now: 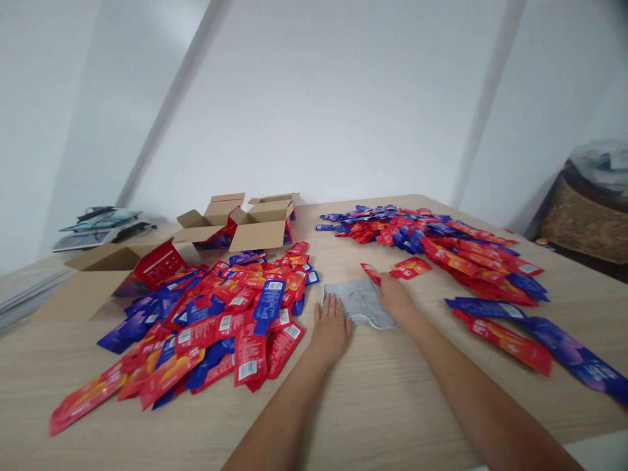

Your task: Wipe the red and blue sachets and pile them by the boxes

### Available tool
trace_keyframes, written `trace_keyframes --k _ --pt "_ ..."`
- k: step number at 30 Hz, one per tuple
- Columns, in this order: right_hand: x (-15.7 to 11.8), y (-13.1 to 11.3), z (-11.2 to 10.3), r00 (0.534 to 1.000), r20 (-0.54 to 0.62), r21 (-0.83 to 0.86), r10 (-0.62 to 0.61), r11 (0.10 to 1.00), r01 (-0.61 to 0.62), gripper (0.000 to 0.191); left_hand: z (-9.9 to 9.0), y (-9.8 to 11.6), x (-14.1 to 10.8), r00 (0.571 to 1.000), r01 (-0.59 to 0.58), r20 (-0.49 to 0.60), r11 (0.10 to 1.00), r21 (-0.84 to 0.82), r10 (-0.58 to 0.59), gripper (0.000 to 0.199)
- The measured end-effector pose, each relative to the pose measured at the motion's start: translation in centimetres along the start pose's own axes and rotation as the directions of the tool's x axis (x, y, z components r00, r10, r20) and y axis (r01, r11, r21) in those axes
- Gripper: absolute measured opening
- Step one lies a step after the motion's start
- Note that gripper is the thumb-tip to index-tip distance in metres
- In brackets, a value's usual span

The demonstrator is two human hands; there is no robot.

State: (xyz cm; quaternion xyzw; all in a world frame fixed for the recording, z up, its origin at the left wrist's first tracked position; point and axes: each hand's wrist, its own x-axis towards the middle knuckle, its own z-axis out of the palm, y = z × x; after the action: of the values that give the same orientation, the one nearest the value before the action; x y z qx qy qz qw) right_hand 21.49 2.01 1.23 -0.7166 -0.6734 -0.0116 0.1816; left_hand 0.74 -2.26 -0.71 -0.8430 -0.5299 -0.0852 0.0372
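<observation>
A grey cloth (360, 297) lies spread on the table between my hands. My left hand (332, 329) rests flat over its left edge, fingers stretched out. At the cloth's right side, the fingers of my right hand (394, 297) close round a small red sachet (371, 272), whose end sticks out to the left. Just beyond that hand lies a red and orange sachet (411, 267). Left of my left hand spreads a heap of red and blue sachets (250, 324), several showing barcodes.
Open cardboard boxes (262, 234) stand behind the left heap, and another open box (93, 281) is at the far left. A second pile of sachets (387, 229) stretches across the back right. Long blue sachets (574, 353) lie near the right edge. Papers (101, 229) are stacked back left.
</observation>
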Motion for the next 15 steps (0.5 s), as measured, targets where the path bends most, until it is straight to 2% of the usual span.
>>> trace_keyframes --k 2,4,7,9,12,13,14,15 --pt "0.3 0.7 -0.7 0.993 -0.097 0.107 0.063 0.993 -0.053 0.032 0.0 0.0 0.0 1.000 -0.001 0.006 1.000 -0.014 0.001 0.056" --pt "0.5 1.1 -1.5 0.970 -0.225 0.280 0.096 0.959 -0.030 0.028 -0.1 0.0 -0.1 1.000 -0.001 0.019 1.000 -0.022 0.001 0.057" --pt "0.7 1.2 -2.8 0.917 -0.369 0.589 0.152 0.801 0.105 0.030 -0.3 0.1 -0.1 0.999 0.005 0.031 1.000 -0.020 -0.004 0.057" --pt "0.7 0.9 -3.3 0.914 -0.350 0.781 0.206 0.603 0.164 0.041 -0.4 0.2 0.0 0.999 0.007 0.033 1.000 -0.021 -0.006 0.057" --pt "0.7 0.3 -3.2 0.960 -0.200 0.955 0.194 0.257 0.147 0.054 -0.4 0.3 0.0 0.999 0.007 0.032 1.000 -0.027 -0.006 0.057" --pt "0.7 0.2 -3.0 0.974 -0.156 0.975 0.167 0.182 0.125 0.054 -0.4 0.3 0.0 0.999 0.008 0.035 1.000 -0.029 -0.007 0.057" --pt "0.7 0.0 -2.7 0.984 -0.121 0.984 0.130 0.144 0.102 0.052 -0.4 0.3 0.0 0.999 0.010 0.037 0.999 -0.031 -0.009 0.057" --pt "0.7 -0.1 -2.3 0.992 -0.093 0.986 0.082 0.142 0.081 0.049 -0.4 0.2 0.1 0.999 0.011 0.039 0.999 -0.034 -0.009 0.057"
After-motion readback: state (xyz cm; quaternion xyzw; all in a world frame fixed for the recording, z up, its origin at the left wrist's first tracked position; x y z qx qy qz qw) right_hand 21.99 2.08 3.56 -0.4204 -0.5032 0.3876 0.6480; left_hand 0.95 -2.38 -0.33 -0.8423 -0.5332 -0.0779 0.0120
